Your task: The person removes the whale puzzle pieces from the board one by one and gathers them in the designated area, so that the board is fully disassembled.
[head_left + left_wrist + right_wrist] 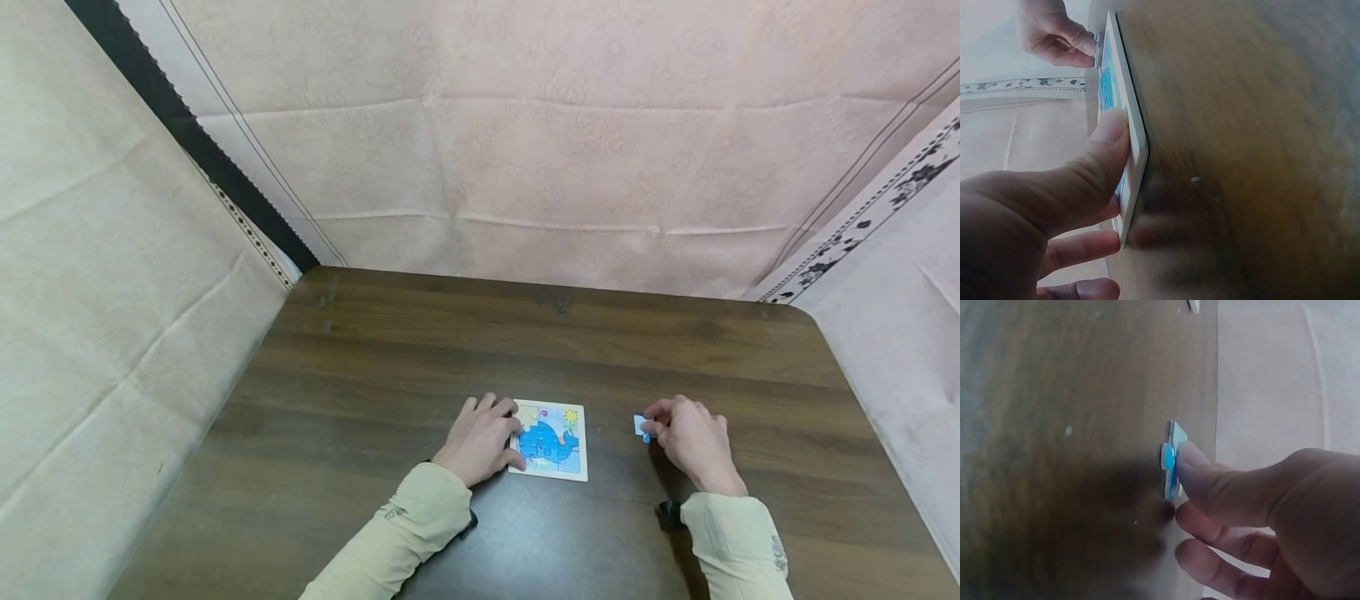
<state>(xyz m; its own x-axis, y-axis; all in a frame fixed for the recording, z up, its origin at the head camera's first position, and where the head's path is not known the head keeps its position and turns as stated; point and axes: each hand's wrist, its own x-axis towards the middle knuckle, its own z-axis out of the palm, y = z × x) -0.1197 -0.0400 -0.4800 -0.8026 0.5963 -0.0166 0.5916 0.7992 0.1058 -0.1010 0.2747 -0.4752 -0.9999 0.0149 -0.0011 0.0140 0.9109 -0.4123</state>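
A square jigsaw puzzle (551, 442) with a pale frame and a blue whale picture lies flat on the table. My left hand (483, 442) holds its left side, thumb at the near corner and fingers toward the far corner. In the left wrist view, the thumb (1110, 125) presses on the frame's rim. Off to the right, my right hand (692, 437) pinches a small blue-and-white puzzle piece (640, 425) between thumb and fingers. The right wrist view shows the piece (1175, 434) edge-on, with its rounded tab; whether it touches the table I cannot tell.
The brown wooden table (420, 333) carries the puzzle and both hands. Pale patterned cloth (525, 167) hangs behind it, with more cloth on the left and right sides. A dark band (187, 125) runs down the back left corner.
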